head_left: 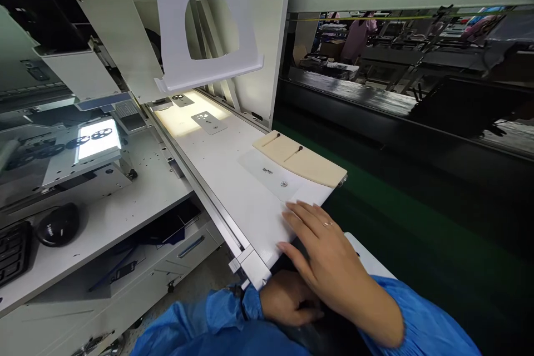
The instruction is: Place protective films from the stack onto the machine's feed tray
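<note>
My right hand point(323, 250) is open, fingers stretched out over the near end of a long white board point(217, 172). Its fingertips lie close to a thin translucent sheet point(271, 175) with small dark printed marks; I cannot tell if they touch it. Lower down, my left hand point(290, 299) rests near my body by the board's end, its fingers curled in and nothing seen in them. A cream curved panel point(300, 158) with two slots and dark knobs is beside the sheet. Further along the board lies a grey card-like plate point(208, 121) with holes.
Another dark patterned plate point(182, 100) lies on the lit far part. A white stand point(208, 75) with a cut-out overhangs the board. To the left are a screen point(98, 139), a black mouse point(58, 225) and a keyboard point(14, 253). A metal rail point(208, 211) runs along the board's left edge.
</note>
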Action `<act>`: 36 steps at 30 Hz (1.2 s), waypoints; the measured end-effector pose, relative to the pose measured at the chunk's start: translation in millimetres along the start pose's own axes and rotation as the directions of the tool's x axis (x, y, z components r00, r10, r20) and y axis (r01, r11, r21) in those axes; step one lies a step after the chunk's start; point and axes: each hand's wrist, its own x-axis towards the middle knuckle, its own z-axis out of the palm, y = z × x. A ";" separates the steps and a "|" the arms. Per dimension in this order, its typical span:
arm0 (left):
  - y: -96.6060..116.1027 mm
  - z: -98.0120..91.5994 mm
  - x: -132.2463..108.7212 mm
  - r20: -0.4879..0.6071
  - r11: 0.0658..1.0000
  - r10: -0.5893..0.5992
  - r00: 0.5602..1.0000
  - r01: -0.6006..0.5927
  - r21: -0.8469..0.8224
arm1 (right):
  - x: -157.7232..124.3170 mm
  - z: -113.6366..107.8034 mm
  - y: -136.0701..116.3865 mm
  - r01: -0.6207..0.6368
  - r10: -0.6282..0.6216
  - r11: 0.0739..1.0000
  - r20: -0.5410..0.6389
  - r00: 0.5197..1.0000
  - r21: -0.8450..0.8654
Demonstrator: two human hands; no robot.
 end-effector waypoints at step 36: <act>17.1 13.8 -8.4 -0.211 0.991 -0.130 0.969 0.135 0.010 | -150.9 -27.7 40.3 -0.397 0.434 0.885 0.121 0.893 -0.245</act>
